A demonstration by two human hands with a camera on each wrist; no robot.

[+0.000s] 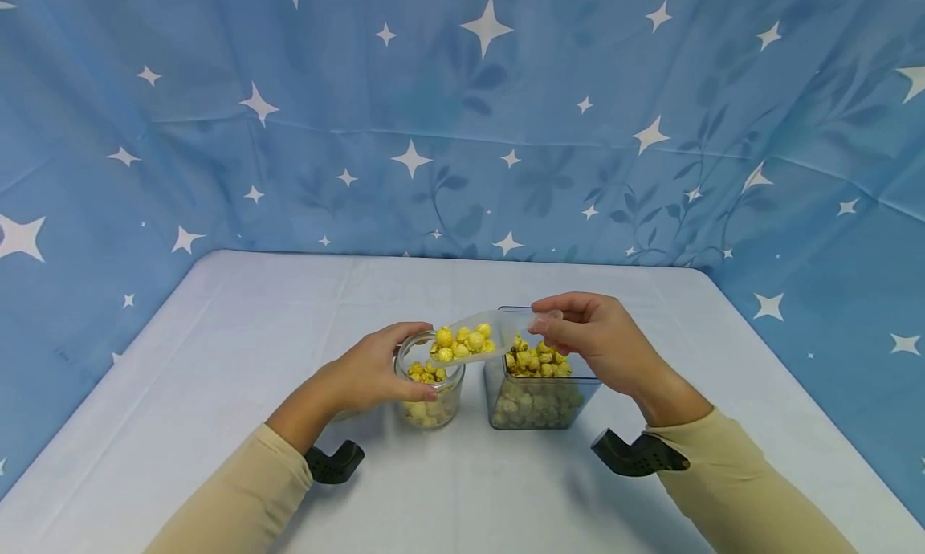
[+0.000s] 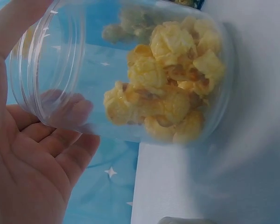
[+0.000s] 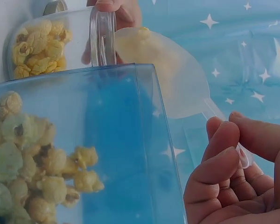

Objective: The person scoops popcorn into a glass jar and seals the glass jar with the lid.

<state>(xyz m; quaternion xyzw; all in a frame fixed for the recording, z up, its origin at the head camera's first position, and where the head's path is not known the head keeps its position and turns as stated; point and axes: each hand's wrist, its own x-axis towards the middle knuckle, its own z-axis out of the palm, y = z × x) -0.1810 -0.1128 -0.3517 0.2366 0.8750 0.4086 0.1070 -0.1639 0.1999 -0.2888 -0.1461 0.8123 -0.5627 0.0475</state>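
Observation:
My left hand (image 1: 376, 368) grips a clear round jar (image 1: 451, 395) by its upper part, thumb and fingers on opposite sides. Yellow popcorn (image 2: 172, 88) fills the lower part of the jar in the left wrist view. Between thumb and fingers, my right hand (image 1: 596, 337) pinches the handle of a translucent scoop (image 1: 509, 325). The scoop carries several pieces of popcorn (image 1: 462, 342), and its front end overlaps the jar's mouth in the head view. Below the right hand stands a clear square container (image 3: 126, 98), with more popcorn (image 1: 538, 361) in it.
A white cloth covers the table (image 1: 253, 329). Behind it hangs a blue curtain (image 1: 448, 96) with white stars. A round-edged item (image 1: 347, 415) lies left of the jar, mostly hidden by the left hand. The jar and the square container stand close together.

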